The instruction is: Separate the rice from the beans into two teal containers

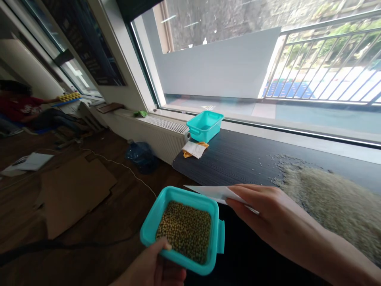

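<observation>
Dark wood-grain bench [235, 155] under a bright window [214, 75]; landmark: bean tub. Turquoise bean tub [150, 224], part-filled with round greenish beans [184, 228], held up near the bench's front edge, tilted toward the viewer. Left hand [154, 262]: grip closed on the tub's near wall, thumb over the rim, fingers outside. Right hand [268, 206], right of the tub: grip pinching a white sheet [214, 192], its pointed end at the tub's far rim; contact cannot be determined. Pale grain heap [330, 202] on the bench, right of the tub. Beyond the tub: second turquoise container [212, 131], with white paper [195, 149] on yellow cloth [187, 154] just beside it. Flattened cardboard [74, 194] on the floor, left of the tub.
</observation>
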A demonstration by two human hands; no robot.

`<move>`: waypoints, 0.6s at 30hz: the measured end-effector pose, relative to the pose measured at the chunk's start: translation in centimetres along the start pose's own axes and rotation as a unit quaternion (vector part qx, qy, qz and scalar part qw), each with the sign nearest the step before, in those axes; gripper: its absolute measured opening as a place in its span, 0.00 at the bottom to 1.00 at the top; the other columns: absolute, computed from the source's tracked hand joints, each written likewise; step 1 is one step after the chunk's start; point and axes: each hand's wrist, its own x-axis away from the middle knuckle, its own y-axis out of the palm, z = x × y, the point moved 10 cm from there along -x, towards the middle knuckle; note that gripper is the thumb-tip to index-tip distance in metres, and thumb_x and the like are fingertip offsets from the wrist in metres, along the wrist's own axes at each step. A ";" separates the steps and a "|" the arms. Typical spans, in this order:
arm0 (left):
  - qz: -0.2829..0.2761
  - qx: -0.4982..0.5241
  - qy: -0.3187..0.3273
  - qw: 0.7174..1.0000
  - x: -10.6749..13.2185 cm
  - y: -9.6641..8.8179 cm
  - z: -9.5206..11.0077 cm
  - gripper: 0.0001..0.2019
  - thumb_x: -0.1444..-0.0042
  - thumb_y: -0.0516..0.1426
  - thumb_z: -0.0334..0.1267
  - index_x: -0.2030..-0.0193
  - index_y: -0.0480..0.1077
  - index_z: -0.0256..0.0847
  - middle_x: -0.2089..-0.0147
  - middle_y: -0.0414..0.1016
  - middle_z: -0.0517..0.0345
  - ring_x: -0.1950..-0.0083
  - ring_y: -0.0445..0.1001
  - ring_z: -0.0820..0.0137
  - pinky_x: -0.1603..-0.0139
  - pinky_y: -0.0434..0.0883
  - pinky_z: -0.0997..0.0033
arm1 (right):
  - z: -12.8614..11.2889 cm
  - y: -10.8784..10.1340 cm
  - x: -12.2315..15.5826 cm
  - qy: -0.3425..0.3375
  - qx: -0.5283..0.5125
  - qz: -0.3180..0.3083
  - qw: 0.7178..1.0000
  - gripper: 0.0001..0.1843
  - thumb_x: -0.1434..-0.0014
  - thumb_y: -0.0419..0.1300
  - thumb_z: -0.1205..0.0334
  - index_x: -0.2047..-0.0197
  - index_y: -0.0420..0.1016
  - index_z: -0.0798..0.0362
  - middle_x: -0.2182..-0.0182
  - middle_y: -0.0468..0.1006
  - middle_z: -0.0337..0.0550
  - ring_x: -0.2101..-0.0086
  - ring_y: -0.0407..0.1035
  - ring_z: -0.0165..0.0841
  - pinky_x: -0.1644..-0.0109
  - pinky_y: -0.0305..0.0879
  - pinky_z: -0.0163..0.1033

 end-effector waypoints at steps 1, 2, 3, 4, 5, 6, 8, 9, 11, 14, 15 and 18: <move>0.018 -0.006 0.004 1.000 1.0 -0.1 0.1 0.11 0.48 0.52 0.39 0.69 0.67 0.31 0.79 0.73 0.50 0.78 0.73 0.71 0.75 0.69 0.76 | 0.3 -0.7 0.4 0.002 -0.024 0.011 1.000 0.08 0.42 0.49 0.61 0.70 0.66 0.48 0.75 0.72 0.33 0.77 0.63 0.25 0.73 0.59 0.30; 0.024 -0.009 0.016 1.000 1.7 0.1 0.5 0.11 0.48 0.52 0.39 0.69 0.68 0.31 0.78 0.74 0.51 0.79 0.72 0.72 0.76 0.69 0.77 | 0.7 -1.3 0.9 0.003 -0.042 0.018 0.999 0.06 0.42 0.49 0.61 0.68 0.66 0.46 0.74 0.72 0.32 0.76 0.65 0.25 0.71 0.60 0.29; 0.025 -0.013 0.022 0.999 2.3 0.7 0.9 0.10 0.48 0.52 0.38 0.68 0.68 0.31 0.78 0.74 0.51 0.79 0.72 0.73 0.76 0.68 0.78 | 1.0 -2.0 1.3 0.000 -0.052 0.028 0.998 0.06 0.42 0.50 0.62 0.65 0.67 0.44 0.71 0.74 0.32 0.74 0.66 0.25 0.70 0.62 0.29; 0.021 -0.018 0.028 0.999 2.5 1.5 1.3 0.10 0.48 0.52 0.38 0.69 0.68 0.31 0.78 0.74 0.52 0.79 0.72 0.73 0.76 0.68 0.78 | 1.3 -2.9 1.9 -0.005 -0.051 0.048 0.998 0.08 0.43 0.50 0.62 0.62 0.68 0.42 0.68 0.75 0.31 0.71 0.68 0.25 0.67 0.63 0.28; 0.011 -0.026 0.031 0.999 2.5 2.5 1.8 0.10 0.48 0.52 0.37 0.70 0.68 0.31 0.79 0.74 0.52 0.80 0.71 0.72 0.76 0.68 0.77 | 1.6 -3.9 2.4 -0.012 -0.042 0.071 0.996 0.11 0.43 0.51 0.63 0.58 0.67 0.39 0.64 0.75 0.30 0.68 0.69 0.25 0.65 0.65 0.28; -0.003 -0.037 0.030 0.999 2.1 3.7 2.3 0.10 0.48 0.51 0.37 0.71 0.68 0.32 0.80 0.73 0.52 0.80 0.72 0.72 0.76 0.68 0.77 | 1.9 -5.0 3.0 -0.020 -0.023 0.096 0.995 0.14 0.44 0.51 0.63 0.55 0.66 0.36 0.61 0.75 0.29 0.65 0.70 0.25 0.62 0.66 0.28; -0.040 -0.055 0.030 0.997 0.8 6.5 3.3 0.11 0.48 0.51 0.38 0.74 0.67 0.32 0.80 0.73 0.50 0.79 0.72 0.70 0.75 0.69 0.75 | 2.4 -7.0 4.2 -0.034 0.027 0.141 0.989 0.20 0.45 0.52 0.63 0.51 0.64 0.31 0.59 0.75 0.28 0.62 0.71 0.27 0.61 0.68 0.29; -0.060 -0.062 0.029 0.996 -0.1 8.0 3.9 0.12 0.48 0.51 0.39 0.75 0.67 0.33 0.80 0.73 0.50 0.78 0.72 0.69 0.75 0.69 0.74 | 2.8 -7.9 4.7 -0.036 0.053 0.157 0.986 0.22 0.46 0.52 0.63 0.50 0.63 0.29 0.59 0.76 0.28 0.62 0.71 0.28 0.61 0.69 0.30; -0.094 -0.078 0.019 0.992 -1.9 11.0 4.9 0.14 0.49 0.51 0.43 0.75 0.68 0.32 0.79 0.74 0.48 0.78 0.73 0.68 0.74 0.69 0.73 | 3.9 -9.6 5.8 -0.036 0.093 0.185 0.978 0.26 0.47 0.51 0.63 0.48 0.60 0.26 0.59 0.76 0.27 0.62 0.72 0.30 0.61 0.71 0.33; -0.118 -0.097 0.003 0.988 -4.0 15.1 6.5 0.14 0.50 0.53 0.44 0.73 0.68 0.32 0.77 0.74 0.49 0.78 0.73 0.69 0.74 0.70 0.73 | 6.9 -11.8 7.0 -0.010 0.125 0.203 0.971 0.28 0.49 0.51 0.64 0.48 0.60 0.24 0.59 0.76 0.28 0.61 0.72 0.32 0.62 0.72 0.36; -0.120 -0.101 0.003 0.988 -4.5 16.3 7.1 0.13 0.50 0.53 0.44 0.72 0.68 0.33 0.77 0.75 0.50 0.77 0.73 0.69 0.74 0.70 0.73 | 8.4 -12.6 7.4 0.007 0.130 0.207 0.969 0.28 0.49 0.51 0.65 0.48 0.62 0.25 0.59 0.76 0.28 0.61 0.72 0.33 0.61 0.72 0.36; -0.108 -0.111 0.005 0.988 -5.7 19.2 9.0 0.11 0.50 0.55 0.43 0.71 0.68 0.34 0.77 0.75 0.52 0.75 0.74 0.68 0.72 0.70 0.72 | 14.6 -15.3 8.8 0.094 0.132 0.217 0.963 0.20 0.48 0.53 0.64 0.53 0.70 0.34 0.58 0.77 0.34 0.60 0.71 0.33 0.59 0.71 0.37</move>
